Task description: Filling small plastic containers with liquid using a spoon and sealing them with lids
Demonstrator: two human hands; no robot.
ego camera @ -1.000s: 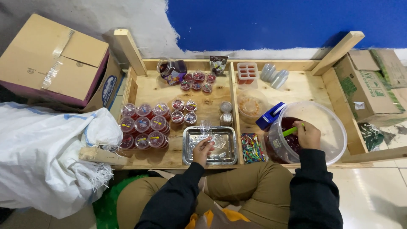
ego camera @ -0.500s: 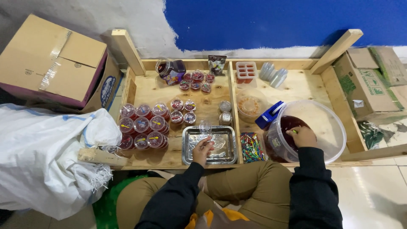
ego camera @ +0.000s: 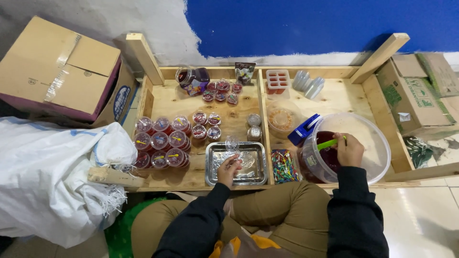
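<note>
We are at the scooping step, we judge. Our right hand (ego camera: 350, 152) is closed around a green-handled scoop (ego camera: 329, 144) and holds it inside the large clear tub (ego camera: 377, 157) of dark red liquid, which stands at the right end of the wooden surface (ego camera: 181, 100), near its front edge. Our left hand (ego camera: 228, 168) pinches a small clear plastic cup (ego camera: 233, 145) over the metal tray (ego camera: 213, 177) — this tray lies at the front edge, about in the middle. The cup looks empty, though it is hard to see through the plastic.

The next move, in our judgement, calls for lifting the scoop level and bringing it leftwards over the pile of coloured picks (ego camera: 284, 166) to the cup — slowly, so the liquid does not drip. The filled cups (ego camera: 160, 141) with lids stand in rows toward the left edge.
</note>
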